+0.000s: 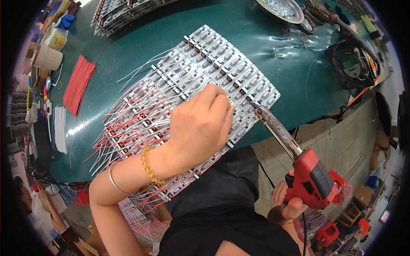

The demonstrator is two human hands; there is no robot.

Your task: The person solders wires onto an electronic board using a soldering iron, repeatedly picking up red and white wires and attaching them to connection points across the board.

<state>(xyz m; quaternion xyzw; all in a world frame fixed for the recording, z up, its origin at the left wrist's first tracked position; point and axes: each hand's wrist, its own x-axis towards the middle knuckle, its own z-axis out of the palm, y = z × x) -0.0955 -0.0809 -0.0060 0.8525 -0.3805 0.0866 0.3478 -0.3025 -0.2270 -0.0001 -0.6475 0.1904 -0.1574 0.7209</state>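
A large panel of small white circuit boards (252,79) lies on the green work surface, slanted toward me. Red and white wires (141,109) stick out from its left part. My left hand (203,123) rests over the panel's middle with its fingers curled in a pinch; whatever is between the fingertips is hidden. In my right hand (282,196) is a red soldering gun (309,179) with a long metal barrel. Its tip reaches the panel's right side, close to my left fingertips; whether it touches a board I cannot tell.
Bundles of red wires (79,85) and white wires (60,128) lie at the left. A stack of board panels (124,13) sits at the back. Far right are a metal dish of solder bits (284,10), a coiled iron holder (320,12) and a black fan (351,64).
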